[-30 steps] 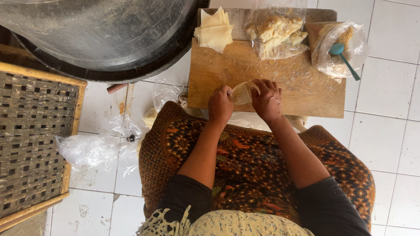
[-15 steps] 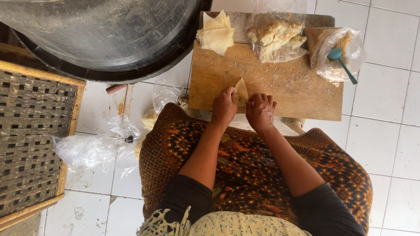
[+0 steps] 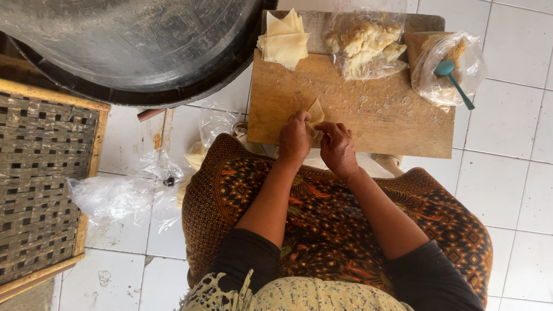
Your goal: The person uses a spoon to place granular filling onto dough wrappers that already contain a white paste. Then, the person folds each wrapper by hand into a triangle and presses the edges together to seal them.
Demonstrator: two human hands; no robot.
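Fingers of left hand [image 3: 295, 138] and right hand [image 3: 337, 147] pinching pastry wrapper [image 3: 315, 111], now folded narrower, wooden board [image 3: 368, 109]

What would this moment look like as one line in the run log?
left hand: pinching pastry wrapper | right hand: pinching same wrapper | place: wooden board edge | nearby: wrapper stack, bagged filling, teal spoon

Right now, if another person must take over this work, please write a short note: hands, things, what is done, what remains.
Left hand and right hand both pinch one thin pastry wrapper at the near edge of the wooden board.
Stack of unused wrappers at the board's far left; bag of pale dough pieces in the middle; bag with teal spoon at right.
Done: wrapper partly folded. Left: finish this fold; the stack remains.
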